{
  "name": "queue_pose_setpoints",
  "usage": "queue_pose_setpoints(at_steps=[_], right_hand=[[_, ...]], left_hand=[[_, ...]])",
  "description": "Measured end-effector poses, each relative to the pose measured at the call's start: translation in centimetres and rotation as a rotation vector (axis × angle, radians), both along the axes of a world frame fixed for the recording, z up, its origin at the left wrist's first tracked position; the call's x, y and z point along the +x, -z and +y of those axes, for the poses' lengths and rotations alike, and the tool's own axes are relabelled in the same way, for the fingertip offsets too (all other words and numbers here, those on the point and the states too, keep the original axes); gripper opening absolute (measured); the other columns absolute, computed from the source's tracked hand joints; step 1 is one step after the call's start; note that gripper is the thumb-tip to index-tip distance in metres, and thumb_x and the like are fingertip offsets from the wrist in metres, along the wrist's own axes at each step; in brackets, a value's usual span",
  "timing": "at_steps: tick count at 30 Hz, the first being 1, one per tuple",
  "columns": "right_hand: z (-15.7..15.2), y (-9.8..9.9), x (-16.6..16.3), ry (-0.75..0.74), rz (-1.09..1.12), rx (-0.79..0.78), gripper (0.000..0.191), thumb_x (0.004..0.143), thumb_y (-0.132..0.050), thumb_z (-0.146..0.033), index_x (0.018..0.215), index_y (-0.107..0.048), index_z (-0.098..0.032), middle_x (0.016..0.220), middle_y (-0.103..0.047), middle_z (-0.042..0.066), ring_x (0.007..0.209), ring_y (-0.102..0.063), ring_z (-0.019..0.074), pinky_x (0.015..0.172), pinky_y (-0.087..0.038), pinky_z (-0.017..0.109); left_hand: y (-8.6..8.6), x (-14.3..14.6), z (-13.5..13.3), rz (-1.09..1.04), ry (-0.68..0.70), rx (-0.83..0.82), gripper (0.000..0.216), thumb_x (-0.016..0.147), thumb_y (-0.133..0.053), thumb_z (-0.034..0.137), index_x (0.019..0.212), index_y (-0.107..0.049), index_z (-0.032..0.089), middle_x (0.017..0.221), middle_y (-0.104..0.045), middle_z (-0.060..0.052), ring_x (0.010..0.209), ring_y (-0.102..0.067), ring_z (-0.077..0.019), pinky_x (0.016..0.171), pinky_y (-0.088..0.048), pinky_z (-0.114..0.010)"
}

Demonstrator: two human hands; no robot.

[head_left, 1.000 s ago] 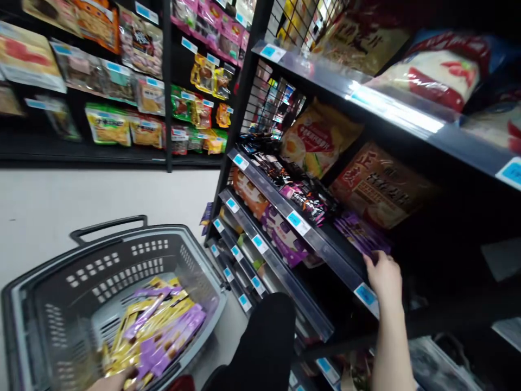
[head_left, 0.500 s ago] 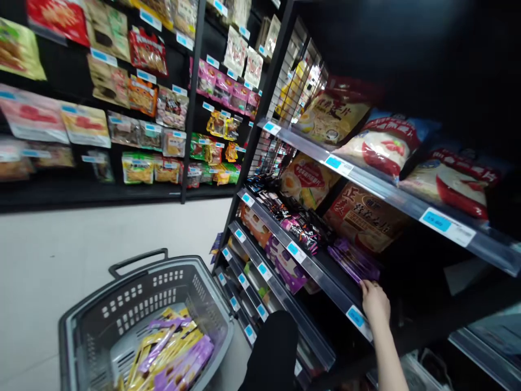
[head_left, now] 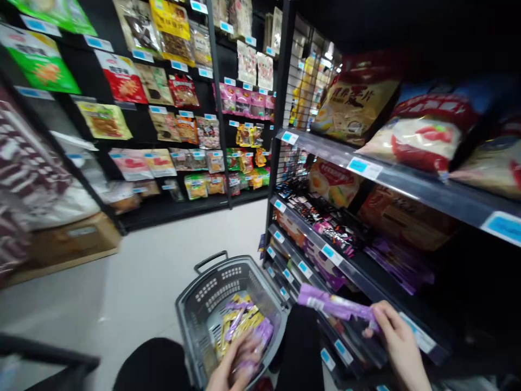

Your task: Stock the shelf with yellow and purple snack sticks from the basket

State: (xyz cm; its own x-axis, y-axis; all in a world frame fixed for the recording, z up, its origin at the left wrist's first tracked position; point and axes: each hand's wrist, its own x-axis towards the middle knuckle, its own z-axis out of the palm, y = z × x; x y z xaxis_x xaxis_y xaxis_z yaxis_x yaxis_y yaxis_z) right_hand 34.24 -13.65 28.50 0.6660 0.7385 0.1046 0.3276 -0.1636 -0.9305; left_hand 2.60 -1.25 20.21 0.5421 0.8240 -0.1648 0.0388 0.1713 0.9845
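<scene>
My right hand (head_left: pixel 393 331) pinches one end of a long purple snack packet (head_left: pixel 336 305), held out in front of the shelf edge and pointing left. My left hand (head_left: pixel 240 355) is over the grey shopping basket (head_left: pixel 189 315), its fingers bent and smeared by motion. Purple shows between its thumb and fingers, but whether it grips a packet I cannot tell. Inside the basket lie several yellow and purple packets (head_left: pixel 242 320). More purple packets (head_left: pixel 401 263) lie on the shelf beyond my right hand.
Small black and pink packets (head_left: pixel 325 217) fill the shelf on the right, below bags of cereal (head_left: pixel 423 130). Hanging snack bags (head_left: pixel 207 133) line the far rack. A cardboard box (head_left: pixel 75 236) stands at left. My knees (head_left: pixel 152 364) flank the basket.
My right hand has come away from the shelf with a purple packet. My left hand has entered view over the basket. The view has shifted, bringing in more of the left side.
</scene>
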Motion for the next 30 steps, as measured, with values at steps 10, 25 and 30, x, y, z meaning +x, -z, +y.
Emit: queue_pose_setpoints(at_steps=[10,25,30], right_hand=[[5.9,4.0,-7.6,-0.338,0.545,-0.042,0.04,0.065,-0.066,-0.048,0.089,-0.061,-0.017,0.05,-0.058,0.0,0.046,-0.057,0.0162,0.052,-0.049,0.027],[5.6,5.7,-8.2,-0.328,0.722,-0.148,0.038,0.061,-0.07,-0.048,0.082,-0.068,-0.017,0.067,-0.063,0.004,0.054,-0.06,0.0185,0.051,-0.055,0.032],[5.1,5.2,-7.8,-0.316,0.932,-0.093,0.029,0.06,-0.073,-0.042,0.075,-0.066,-0.018,0.071,-0.061,0.003,0.059,-0.059,0.0158,0.058,-0.055,0.032]], left_hand=[[-6.6,2.4,2.7,-0.045,-0.101,-0.215,0.033,0.06,-0.072,0.032,0.085,-0.059,0.014,0.074,-0.063,-0.003,0.052,-0.061,-0.0152,0.05,-0.053,-0.027],[-5.4,0.1,1.6,-0.05,-0.163,-0.476,0.033,0.061,-0.071,0.037,0.082,-0.063,0.013,0.069,-0.066,-0.003,0.059,-0.065,-0.0186,0.054,-0.053,-0.026],[-6.3,-0.6,1.3,-0.177,-0.083,-0.534,0.023,0.066,-0.068,0.032,0.078,-0.065,0.012,0.071,-0.067,-0.005,0.066,-0.066,-0.0196,0.06,-0.054,-0.026]])
